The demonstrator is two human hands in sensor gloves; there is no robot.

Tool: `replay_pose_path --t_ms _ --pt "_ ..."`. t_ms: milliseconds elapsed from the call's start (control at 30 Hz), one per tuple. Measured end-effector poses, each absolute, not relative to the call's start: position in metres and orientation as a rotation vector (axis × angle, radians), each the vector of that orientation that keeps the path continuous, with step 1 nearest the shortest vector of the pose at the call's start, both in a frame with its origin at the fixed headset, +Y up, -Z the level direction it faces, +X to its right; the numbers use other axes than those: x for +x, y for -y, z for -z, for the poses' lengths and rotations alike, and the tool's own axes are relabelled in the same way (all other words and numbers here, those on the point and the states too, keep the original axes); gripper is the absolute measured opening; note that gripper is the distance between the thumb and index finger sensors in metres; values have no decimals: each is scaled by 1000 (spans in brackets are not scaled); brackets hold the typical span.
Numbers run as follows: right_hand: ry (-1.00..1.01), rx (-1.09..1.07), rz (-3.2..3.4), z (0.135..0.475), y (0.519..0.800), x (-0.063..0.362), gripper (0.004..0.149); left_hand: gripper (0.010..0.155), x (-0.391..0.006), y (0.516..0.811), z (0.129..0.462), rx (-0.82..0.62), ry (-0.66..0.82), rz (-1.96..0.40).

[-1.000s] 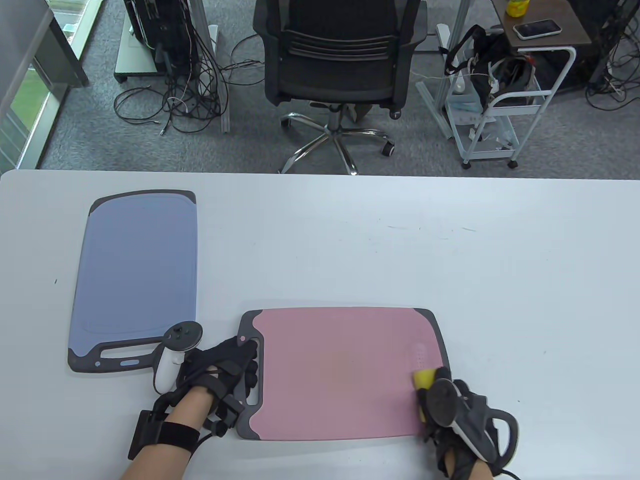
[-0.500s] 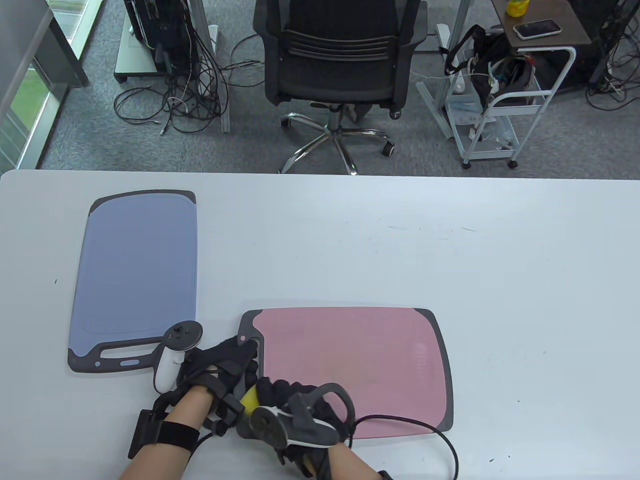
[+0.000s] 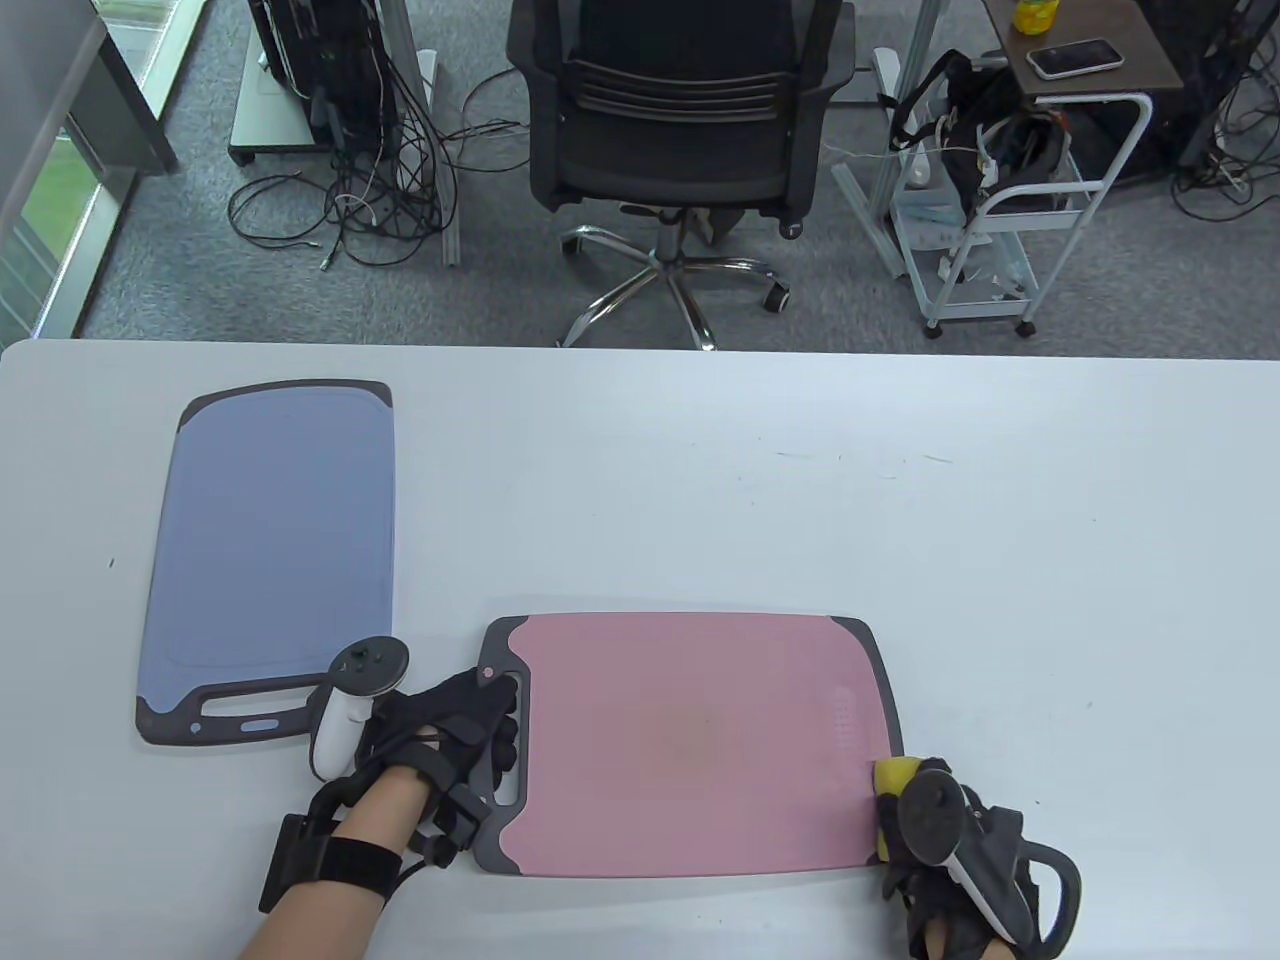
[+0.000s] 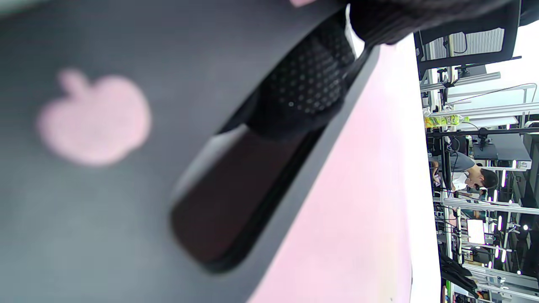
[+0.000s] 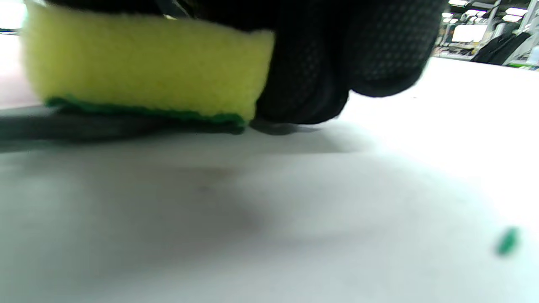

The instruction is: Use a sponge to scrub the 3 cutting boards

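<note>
- While the left hand (image 3: 455, 735) rests on the grey handle end of the pink board (image 3: 690, 740), at the board's 9 o'clock side, its fingers lie over the handle slot
- In the left wrist view one gloved finger (image 4: 309, 88) dips into that slot, so the hand is curled on the board's handle
- The pink board lies flat on the table (image 3: 700, 500), near the bottom edge
- The right hand (image 3: 950, 860) is at the board's 4 o'clock corner
- Its fingers are wrapped round a yellow sponge (image 3: 895, 778)
- In the right wrist view the sponge (image 5: 143, 67) has a thin green side facing down, and it sits on the board's dark rim, right where the rim meets the table
- A blue board (image 3: 270, 550) lies flat at 10 o'clock from the pink board, well apart from the sponge
- No hand touches the blue board
- Only two boards show in these views
- A black chair (image 3: 680, 130) stands past the table at 12 o'clock
</note>
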State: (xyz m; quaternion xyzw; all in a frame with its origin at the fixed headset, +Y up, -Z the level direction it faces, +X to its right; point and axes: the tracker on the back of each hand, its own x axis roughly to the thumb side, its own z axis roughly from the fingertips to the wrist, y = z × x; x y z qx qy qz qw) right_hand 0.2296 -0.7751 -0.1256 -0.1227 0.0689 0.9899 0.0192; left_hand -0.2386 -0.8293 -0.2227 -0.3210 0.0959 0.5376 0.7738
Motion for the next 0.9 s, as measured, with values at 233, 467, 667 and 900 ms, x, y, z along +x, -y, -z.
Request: replay_pose_path --t_ms 233,467,667,900 --pt "-182 558 -2994 143 761 31 70 52 -240 830 223 -699 -210 -1175" --pt "-80 995 -3040 132 756 -56 69 53 -241 830 223 -721 -206 -1197" --pt "-133 339 -3167 138 766 97 68 52 -240 830 223 -714 -209 -1189" --pt "-180 -348 -3033 120 778 230 69 52 -239 829 222 -685 -212 -1160"
